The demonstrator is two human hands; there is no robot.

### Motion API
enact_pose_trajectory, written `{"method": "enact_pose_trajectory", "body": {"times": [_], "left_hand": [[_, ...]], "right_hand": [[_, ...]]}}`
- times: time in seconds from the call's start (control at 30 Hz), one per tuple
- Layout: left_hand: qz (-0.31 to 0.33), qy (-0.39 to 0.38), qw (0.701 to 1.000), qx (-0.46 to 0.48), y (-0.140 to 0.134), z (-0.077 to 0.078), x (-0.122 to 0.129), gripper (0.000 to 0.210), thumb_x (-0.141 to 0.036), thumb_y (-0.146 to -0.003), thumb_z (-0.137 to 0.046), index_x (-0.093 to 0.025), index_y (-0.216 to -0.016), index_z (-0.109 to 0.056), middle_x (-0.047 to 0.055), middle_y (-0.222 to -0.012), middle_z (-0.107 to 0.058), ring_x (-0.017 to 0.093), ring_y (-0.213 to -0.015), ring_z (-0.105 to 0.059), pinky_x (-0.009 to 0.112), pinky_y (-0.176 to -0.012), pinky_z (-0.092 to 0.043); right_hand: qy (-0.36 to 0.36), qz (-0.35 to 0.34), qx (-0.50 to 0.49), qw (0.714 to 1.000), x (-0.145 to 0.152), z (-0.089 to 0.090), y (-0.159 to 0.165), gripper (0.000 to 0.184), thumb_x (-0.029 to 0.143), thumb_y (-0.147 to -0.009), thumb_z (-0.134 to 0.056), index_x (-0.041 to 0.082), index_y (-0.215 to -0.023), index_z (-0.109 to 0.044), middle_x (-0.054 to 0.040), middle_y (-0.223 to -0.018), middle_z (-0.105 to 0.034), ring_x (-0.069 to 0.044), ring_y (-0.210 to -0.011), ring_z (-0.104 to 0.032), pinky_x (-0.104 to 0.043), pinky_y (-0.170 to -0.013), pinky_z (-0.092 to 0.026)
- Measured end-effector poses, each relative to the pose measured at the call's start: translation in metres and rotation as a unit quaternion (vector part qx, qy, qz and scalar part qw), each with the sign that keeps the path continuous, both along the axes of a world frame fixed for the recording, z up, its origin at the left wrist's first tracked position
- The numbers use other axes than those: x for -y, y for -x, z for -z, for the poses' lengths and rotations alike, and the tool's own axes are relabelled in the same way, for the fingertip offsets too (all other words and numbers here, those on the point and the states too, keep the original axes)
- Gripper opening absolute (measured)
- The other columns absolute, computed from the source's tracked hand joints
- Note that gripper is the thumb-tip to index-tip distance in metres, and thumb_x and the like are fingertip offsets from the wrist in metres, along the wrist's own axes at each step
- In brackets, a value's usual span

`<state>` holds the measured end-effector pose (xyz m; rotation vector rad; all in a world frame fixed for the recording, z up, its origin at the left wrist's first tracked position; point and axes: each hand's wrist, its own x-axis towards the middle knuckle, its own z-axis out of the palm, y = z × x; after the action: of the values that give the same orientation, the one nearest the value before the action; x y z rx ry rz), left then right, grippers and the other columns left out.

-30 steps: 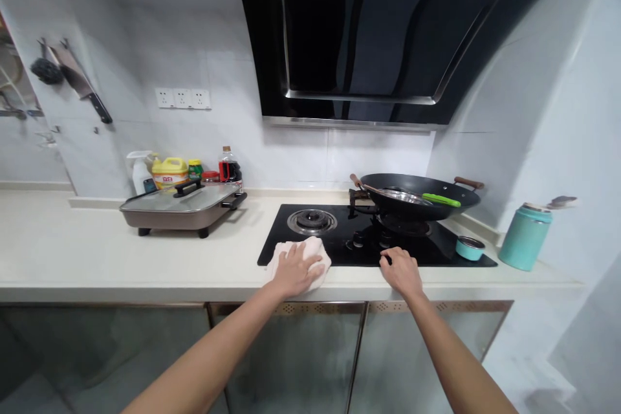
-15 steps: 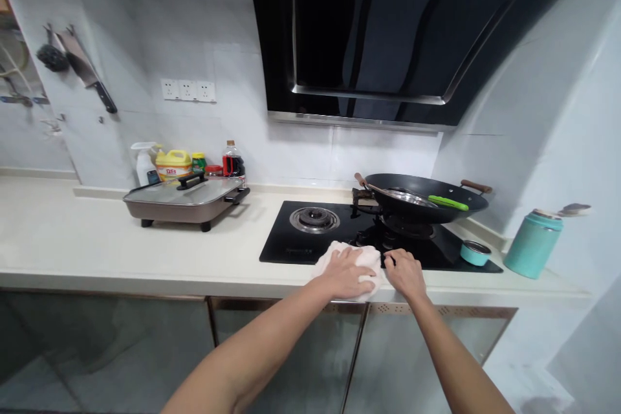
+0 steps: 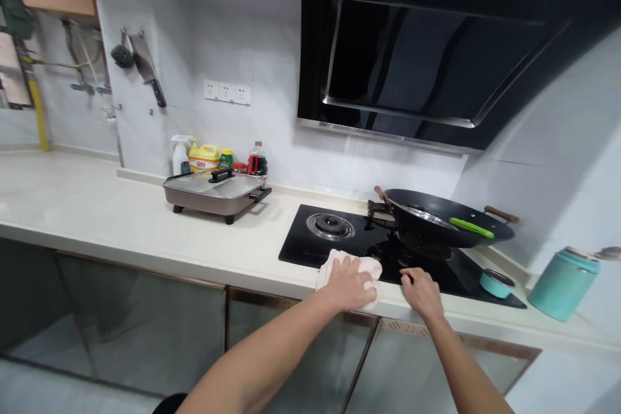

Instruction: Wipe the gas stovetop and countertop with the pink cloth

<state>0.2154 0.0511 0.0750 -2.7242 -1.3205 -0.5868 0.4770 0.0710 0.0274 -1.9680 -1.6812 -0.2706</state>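
Observation:
My left hand (image 3: 350, 288) presses down on a crumpled white cloth (image 3: 324, 273), its fingers bent over the fabric. The cloth lies at the front edge of the black glass cooktop (image 3: 297, 247) and partly over the countertop rim. To the right, my right hand (image 3: 423, 291) rests at the cooktop's front edge, fingers loosely curled in, with nothing seen in them. Beyond it a black wok (image 3: 412, 218) with wooden handles sits on the right burner. Inside the wok are a metal lid or strainer and a green-handled utensil (image 3: 470, 228).
A lidded electric pan (image 3: 198, 199) stands on the counter at left, with several bottles behind it. Right of my hands are a small teal cup (image 3: 497, 284) and a teal canister (image 3: 565, 284). The range hood (image 3: 412, 65) overhangs the cooktop. A cleaver (image 3: 148, 68) hangs on the wall.
The view has turned left and tilted, so the scene sits further right. My left hand and the cloth have shifted slightly left along the cooktop edge, farther from my right hand.

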Motion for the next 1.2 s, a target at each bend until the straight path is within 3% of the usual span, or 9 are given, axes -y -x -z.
{"method": "enact_pose_trajectory", "body": {"times": [0.27,0.53,0.83,1.03,1.2], "left_hand": [[-0.086,-0.082,0.993,0.003,0.105,-0.002,0.0,0.036,-0.05,-0.096,-0.052,-0.031,-0.113,-0.078,0.01,-0.128,-0.067,0.033,-0.116,-0.057,0.052,-0.098,-0.042],[-0.199,-0.089,0.976,-0.001,0.2,-0.001,-0.001,0.035,-0.045,-0.098,-0.049,-0.029,-0.111,-0.078,0.011,-0.12,-0.068,0.031,-0.109,-0.06,0.046,-0.093,-0.043],[-0.358,-0.104,0.928,0.021,0.293,0.003,0.001,0.042,-0.047,-0.097,-0.045,-0.029,-0.113,-0.08,0.012,-0.114,-0.068,0.033,-0.108,-0.058,0.046,-0.093,-0.037],[-0.47,-0.133,0.869,0.082,0.333,0.021,0.006,0.042,-0.045,-0.097,-0.045,-0.028,-0.116,-0.079,0.013,-0.13,-0.065,0.035,-0.118,-0.053,0.05,-0.099,-0.033],[-0.493,-0.157,0.845,0.133,0.34,0.033,0.008,0.04,-0.045,-0.098,-0.048,-0.029,-0.118,-0.079,0.011,-0.141,-0.061,0.034,-0.127,-0.051,0.052,-0.112,-0.029]], "right_hand": [[0.009,0.002,-0.007,1.0,-0.001,0.002,-0.002,0.04,0.031,-0.098,-0.038,0.024,-0.114,-0.074,-0.0067,-0.131,-0.068,-0.027,-0.118,-0.059,-0.041,-0.097,-0.043],[0.014,-0.005,-0.008,1.0,-0.002,0.005,-0.006,0.04,0.032,-0.098,-0.039,0.022,-0.115,-0.073,-0.007,-0.132,-0.067,-0.027,-0.12,-0.058,-0.041,-0.101,-0.043],[0.014,-0.006,0.003,1.0,-0.003,0.009,-0.012,0.043,0.036,-0.096,-0.039,0.024,-0.115,-0.075,-0.0079,-0.133,-0.068,-0.029,-0.121,-0.06,-0.045,-0.102,-0.045],[0.012,-0.006,0.008,1.0,-0.007,0.015,-0.02,0.048,0.041,-0.094,-0.036,0.024,-0.116,-0.075,-0.0086,-0.134,-0.068,-0.032,-0.121,-0.06,-0.049,-0.103,-0.047],[0.018,-0.009,0.009,1.0,-0.01,0.02,-0.027,0.051,0.045,-0.091,-0.037,0.023,-0.116,-0.076,-0.0102,-0.135,-0.068,-0.034,-0.12,-0.062,-0.05,-0.101,-0.049]]}}
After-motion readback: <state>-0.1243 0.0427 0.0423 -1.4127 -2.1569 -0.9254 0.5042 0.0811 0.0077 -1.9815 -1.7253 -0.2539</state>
